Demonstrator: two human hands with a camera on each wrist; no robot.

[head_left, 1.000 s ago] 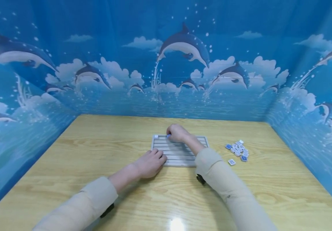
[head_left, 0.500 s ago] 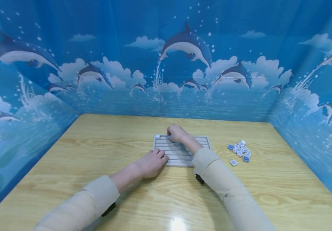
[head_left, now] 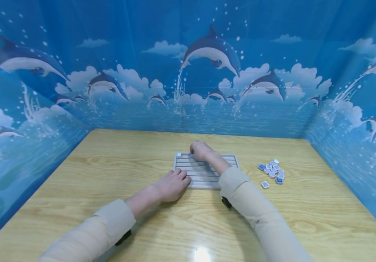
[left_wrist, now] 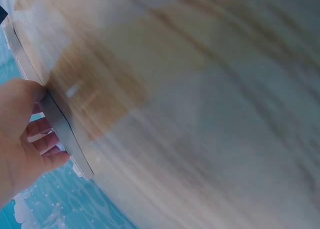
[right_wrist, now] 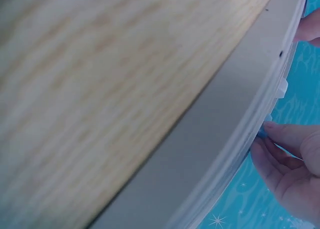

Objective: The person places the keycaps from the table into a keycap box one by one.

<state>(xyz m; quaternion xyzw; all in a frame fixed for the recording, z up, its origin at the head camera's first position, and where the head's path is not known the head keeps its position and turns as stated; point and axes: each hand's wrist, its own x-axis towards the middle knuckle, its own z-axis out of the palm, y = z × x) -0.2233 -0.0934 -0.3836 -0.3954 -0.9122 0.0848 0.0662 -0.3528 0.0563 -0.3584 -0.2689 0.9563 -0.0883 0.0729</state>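
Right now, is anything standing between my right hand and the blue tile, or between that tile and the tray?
Nothing visible does: your right hand pinches the blue tile at the far side of the tray. Your left hand holds its near left part, out of the way. Whether the tile touches the tray is hidden.

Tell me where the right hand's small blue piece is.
In the head view, the small blue piece is in the right hand at the far edge of the grey ridged tray, right of a small white tile.
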